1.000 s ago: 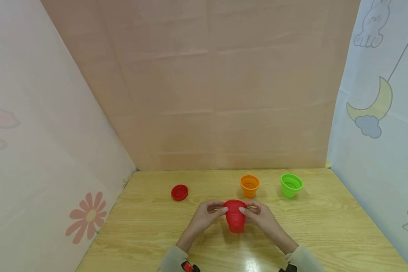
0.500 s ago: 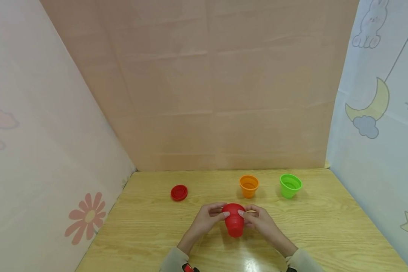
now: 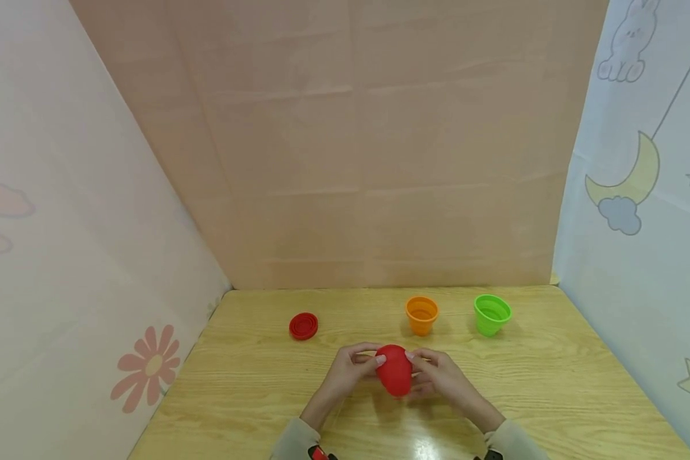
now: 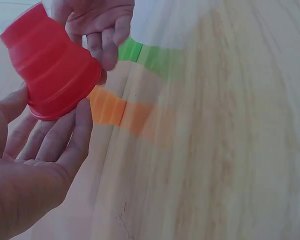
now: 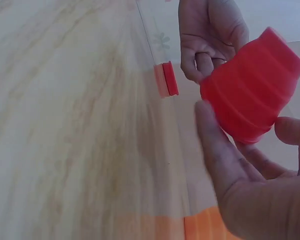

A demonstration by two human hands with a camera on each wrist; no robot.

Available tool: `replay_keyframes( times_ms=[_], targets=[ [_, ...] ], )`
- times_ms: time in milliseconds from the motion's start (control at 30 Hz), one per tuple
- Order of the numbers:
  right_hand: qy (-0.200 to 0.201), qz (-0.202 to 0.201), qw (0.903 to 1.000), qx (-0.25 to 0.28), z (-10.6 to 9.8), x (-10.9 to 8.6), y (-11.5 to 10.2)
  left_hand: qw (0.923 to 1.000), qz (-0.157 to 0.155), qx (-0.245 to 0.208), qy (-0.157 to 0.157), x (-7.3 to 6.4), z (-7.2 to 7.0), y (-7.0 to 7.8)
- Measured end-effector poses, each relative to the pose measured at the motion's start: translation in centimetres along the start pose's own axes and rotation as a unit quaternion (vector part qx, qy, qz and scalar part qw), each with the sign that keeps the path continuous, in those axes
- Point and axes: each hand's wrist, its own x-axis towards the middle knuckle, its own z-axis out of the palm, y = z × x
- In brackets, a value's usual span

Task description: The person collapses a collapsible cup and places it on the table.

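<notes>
A red collapsible cup (image 3: pixel 395 372) with stepped walls is held up between both hands over the table, its wide rim turned away from the person and its narrow base towards them. My left hand (image 3: pixel 345 372) grips it by the rim side, thumb on the near wall and fingers around the rim, as the left wrist view shows. On the other side my right hand (image 3: pixel 444 378) holds the cup (image 5: pixel 255 87) between thumb and fingers, with its index finger stretched out along the rim. The inside of the cup is hidden.
On the wooden table (image 3: pixel 236 396), a flattened red collapsible cup (image 3: pixel 303 326) lies at the back left. An orange cup (image 3: pixel 422 315) and a green cup (image 3: pixel 491 314) stand expanded behind the hands. Cloth-like walls (image 3: pixel 379 160) enclose the back and both sides.
Both hands have come slightly lower and nearer the person with the red cup. Its outline in the head view has gone from stepped to smoother and rounder.
</notes>
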Motion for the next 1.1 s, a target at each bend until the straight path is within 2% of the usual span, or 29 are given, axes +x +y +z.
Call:
replay_keyframes(
  times_ms=[133, 233, 433, 600, 733, 867, 1100],
  targets=[
    [0.001, -0.015, 0.9995, -0.027, -0.2, 0.2, -0.1, 0.9992, -0.016, -0.035, 0.010, -0.1, 0.2, 0.1],
    [-0.002, -0.021, 0.9995, -0.024, -0.4, 0.4, 0.0, 0.9977, -0.031, -0.057, 0.020, -0.1, 0.4, 0.0],
    [-0.004, -0.006, 0.9999, 0.010, 0.0, 0.4, -0.1, 0.9953, -0.050, -0.075, 0.034, -0.2, 1.0, 0.0],
    [-0.005, 0.015, 0.9980, 0.062, 0.1, 0.6, 0.0, 0.9905, -0.076, -0.105, 0.045, -0.3, 1.5, -0.1],
    [-0.003, 0.021, 0.9961, 0.085, 0.1, 0.8, 0.2, 0.9869, -0.090, -0.127, 0.041, -0.4, 1.6, -0.3],
    [-0.004, 0.020, 0.9953, 0.094, 0.2, 0.8, 0.3, 0.9863, -0.095, -0.133, 0.024, -0.4, 1.6, -0.4],
    [-0.010, 0.027, 0.9939, 0.106, 0.0, 0.9, 0.4, 0.9879, -0.106, -0.113, -0.004, -0.1, 1.1, -0.3]
  ],
)
